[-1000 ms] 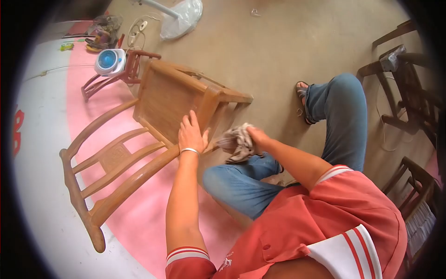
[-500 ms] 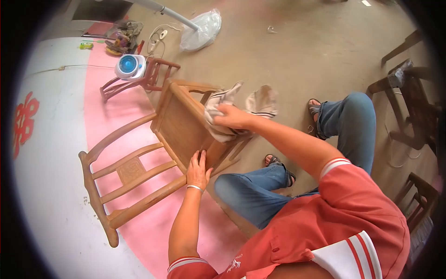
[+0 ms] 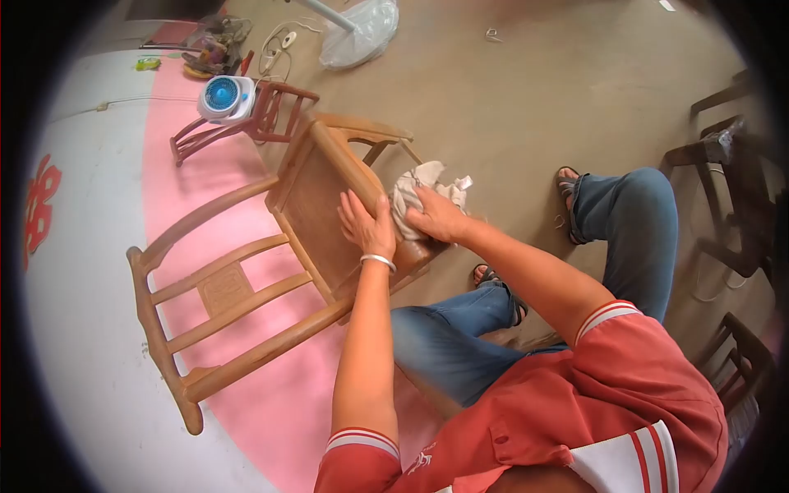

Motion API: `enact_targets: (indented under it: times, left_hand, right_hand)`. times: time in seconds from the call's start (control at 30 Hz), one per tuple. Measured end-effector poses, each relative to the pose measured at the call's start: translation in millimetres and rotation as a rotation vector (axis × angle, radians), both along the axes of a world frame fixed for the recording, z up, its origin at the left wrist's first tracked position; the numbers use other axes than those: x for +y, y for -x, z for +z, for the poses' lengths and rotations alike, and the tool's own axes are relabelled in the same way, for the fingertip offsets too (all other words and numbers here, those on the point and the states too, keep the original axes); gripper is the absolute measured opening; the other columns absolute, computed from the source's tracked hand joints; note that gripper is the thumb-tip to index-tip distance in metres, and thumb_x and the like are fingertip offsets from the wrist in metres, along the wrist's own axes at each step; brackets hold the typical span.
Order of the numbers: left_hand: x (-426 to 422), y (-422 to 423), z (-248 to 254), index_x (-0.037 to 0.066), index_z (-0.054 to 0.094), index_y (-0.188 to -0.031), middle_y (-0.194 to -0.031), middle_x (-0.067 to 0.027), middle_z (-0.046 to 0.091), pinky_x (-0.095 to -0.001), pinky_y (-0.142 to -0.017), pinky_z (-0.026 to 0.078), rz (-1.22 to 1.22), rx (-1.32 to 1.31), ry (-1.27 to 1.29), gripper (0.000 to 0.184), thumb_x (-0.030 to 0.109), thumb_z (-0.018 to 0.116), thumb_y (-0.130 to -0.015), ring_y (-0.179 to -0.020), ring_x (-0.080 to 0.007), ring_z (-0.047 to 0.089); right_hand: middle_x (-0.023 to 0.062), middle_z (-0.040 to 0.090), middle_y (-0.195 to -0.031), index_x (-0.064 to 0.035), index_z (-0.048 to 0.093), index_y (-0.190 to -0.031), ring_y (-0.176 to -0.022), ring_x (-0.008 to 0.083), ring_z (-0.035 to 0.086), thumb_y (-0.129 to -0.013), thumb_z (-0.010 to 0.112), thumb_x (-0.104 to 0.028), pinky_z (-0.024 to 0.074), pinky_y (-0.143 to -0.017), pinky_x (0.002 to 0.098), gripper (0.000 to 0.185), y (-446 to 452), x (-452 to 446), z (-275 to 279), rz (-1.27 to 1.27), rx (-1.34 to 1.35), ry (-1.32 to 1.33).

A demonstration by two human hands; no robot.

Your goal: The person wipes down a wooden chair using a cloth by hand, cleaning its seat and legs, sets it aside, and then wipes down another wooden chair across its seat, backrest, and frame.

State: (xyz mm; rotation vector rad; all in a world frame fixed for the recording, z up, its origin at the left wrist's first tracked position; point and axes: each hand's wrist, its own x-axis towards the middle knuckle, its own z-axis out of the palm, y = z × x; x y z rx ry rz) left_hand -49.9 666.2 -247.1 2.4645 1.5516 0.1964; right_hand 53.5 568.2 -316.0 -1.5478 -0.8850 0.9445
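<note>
A wooden chair [image 3: 316,218] lies tipped over in front of me, its slatted back toward the lower left and its legs toward the upper right. My left hand [image 3: 370,226] rests on the chair near the seat's edge, fingers spread, with a bracelet at the wrist. Just to its right, my right hand [image 3: 437,215] presses a crumpled pale cloth [image 3: 405,197] against the side of the seat frame. Part of the cloth hangs out beyond the fingers.
A small white and blue fan [image 3: 222,96] sits on a reddish stool [image 3: 275,111] at the upper left. Beyond is a stand base wrapped in plastic [image 3: 360,37]. Dark wooden furniture [image 3: 723,189] stands at the right. Cables lie on the floor.
My right hand and the cloth have come down and closer to the seat's near corner. My left hand has moved up and right along the seat edge. The cloth is more bunched.
</note>
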Motion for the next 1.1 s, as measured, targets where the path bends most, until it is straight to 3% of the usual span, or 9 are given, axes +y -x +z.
enact_targets:
  times: [0.27, 0.4, 0.47, 0.57, 0.77, 0.83, 0.9, 1.03, 1.1]
  left_hand:
    - [-71.1, 53.0, -1.2, 0.006, 0.028, -0.149, -0.157, -0.0137, 0.024, -0.0556, -0.114, 0.008, -0.324, -0.072, 0.020, 0.072, 0.050, 0.045, -0.095, -0.146, -0.0348, 0.015]
    - [-56.5, 77.0, -18.5, 0.003, 0.035, -0.145, -0.152, -0.0162, 0.032, -0.0521, -0.115, 0.010, -0.329, -0.083, -0.073, 0.065, 0.048, 0.039, -0.098, -0.144, -0.0361, 0.019]
    - [-53.4, 70.8, 1.8, 0.003, 0.036, -0.144, -0.151, -0.0171, 0.033, -0.0506, -0.115, 0.012, -0.367, -0.104, -0.034, 0.063, 0.047, 0.038, -0.098, -0.143, -0.0365, 0.021]
    - [-40.7, 74.7, 19.1, 0.004, 0.040, -0.142, -0.149, -0.0192, 0.035, -0.0479, -0.115, 0.016, -0.410, -0.116, 0.036, 0.059, 0.045, 0.038, -0.099, -0.141, -0.0379, 0.025]
    - [42.0, 35.2, -8.8, 0.009, 0.041, -0.142, -0.151, -0.0185, 0.030, -0.0515, -0.114, 0.017, -0.327, -0.035, -0.248, 0.056, 0.039, 0.047, -0.096, -0.140, -0.0386, 0.025]
    - [44.3, 31.1, -12.9, 0.009, 0.043, -0.141, -0.151, -0.0184, 0.031, -0.0513, -0.114, 0.018, -0.307, -0.039, -0.260, 0.056, 0.039, 0.049, -0.095, -0.140, -0.0388, 0.027]
    - [40.5, 34.4, -9.3, 0.009, 0.044, -0.141, -0.149, -0.0183, 0.036, -0.0498, -0.113, 0.021, -0.351, -0.082, -0.270, 0.053, 0.036, 0.048, -0.096, -0.138, -0.0385, 0.031]
    - [42.7, 33.0, -6.8, 0.007, 0.044, -0.140, -0.147, -0.0192, 0.037, -0.0499, -0.112, 0.023, -0.374, -0.071, -0.286, 0.052, 0.032, 0.050, -0.095, -0.137, -0.0386, 0.032]
    - [37.2, 23.5, -8.1, 0.006, 0.043, -0.140, -0.148, -0.0189, 0.036, -0.0500, -0.112, 0.022, -0.379, -0.049, -0.282, 0.052, 0.033, 0.048, -0.096, -0.137, -0.0384, 0.032]
  right_hand:
    - [0.0232, 0.050, -0.113, 0.0033, 0.053, -0.115, -0.107, 0.0363, 0.049, -0.080, 0.056, -0.022, 0.0386, -0.098, 0.0421, 0.044, 45.9, -66.7, 42.7, -0.365, 0.256, -0.214]
    - [0.0203, 0.045, -0.116, 0.0011, 0.052, -0.105, -0.113, 0.0365, 0.043, -0.080, 0.059, -0.019, 0.0379, -0.098, 0.0430, 0.033, 15.1, 25.5, 58.3, -0.349, -0.098, -0.482]
    - [0.0208, 0.047, -0.119, -0.0012, 0.054, -0.108, -0.111, 0.0394, 0.046, -0.080, 0.060, -0.022, 0.0393, -0.097, 0.0449, 0.036, 0.0, 91.0, 44.3, -0.533, -0.279, -0.405]
    - [0.0267, 0.052, -0.119, 0.0006, 0.053, -0.118, -0.111, 0.0439, 0.048, -0.092, 0.051, -0.031, 0.0394, -0.097, 0.0495, 0.041, -39.9, 148.8, 8.1, -0.840, 0.023, -0.085]
    - [0.0279, 0.065, -0.107, -0.0006, 0.064, -0.105, -0.104, 0.0406, 0.061, -0.084, 0.054, -0.031, 0.0477, -0.091, 0.0464, 0.038, -8.8, 72.2, -114.3, -0.061, -0.127, 0.521]
    - [0.0264, 0.066, -0.101, -0.0012, 0.064, -0.105, -0.100, 0.0391, 0.062, -0.084, 0.053, -0.029, 0.0486, -0.090, 0.0440, 0.036, 2.2, 55.7, -118.0, -0.219, -0.047, 0.452]
    - [0.0239, 0.065, -0.094, 0.0017, 0.062, -0.099, -0.090, 0.0369, 0.062, -0.082, 0.056, -0.028, 0.0483, -0.085, 0.0442, 0.035, -5.1, 35.2, -62.9, -0.467, 0.392, -0.066]
    - [0.0218, 0.052, -0.108, 0.0033, 0.052, -0.109, -0.104, 0.0371, 0.048, -0.080, 0.064, -0.034, 0.0402, -0.093, 0.0448, 0.049, -35.3, 90.9, 22.6, -0.545, -0.259, -0.365]
    - [0.0230, 0.048, -0.115, 0.0036, 0.047, -0.120, -0.113, 0.0396, 0.042, -0.082, 0.063, -0.038, 0.0363, -0.100, 0.0441, 0.059, -68.7, 128.6, 3.4, -0.490, -0.195, -0.294]
